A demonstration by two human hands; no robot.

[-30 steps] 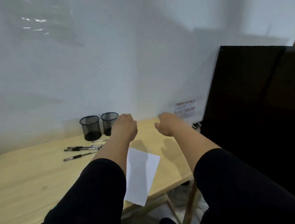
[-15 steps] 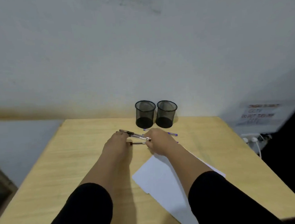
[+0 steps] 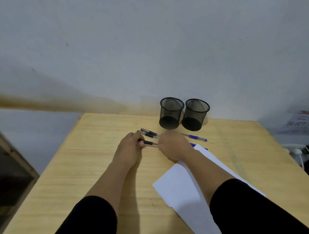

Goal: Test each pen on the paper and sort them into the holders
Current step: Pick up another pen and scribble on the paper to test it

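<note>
Two black mesh holders, the left holder (image 3: 171,112) and the right holder (image 3: 195,114), stand side by side at the back of the wooden table (image 3: 81,173). In front of them lie black-capped pens (image 3: 149,133) and a blue-capped pen (image 3: 195,137). My left hand (image 3: 129,149) and my right hand (image 3: 174,146) together hold one black pen (image 3: 149,143) level between them, the left pinching its capped end. A second blue pen (image 3: 193,144) pokes out behind my right hand. The white paper (image 3: 185,189) lies under my right forearm.
A wall rises right behind the holders. A taped notice (image 3: 302,122) and white plugs with cables (image 3: 296,150) are at the far right. A dark framed opening (image 3: 7,176) sits left of the table edge.
The view swung from the right side of the table round to the pens. Both hands came down from the air onto one black pen and hold it now.
</note>
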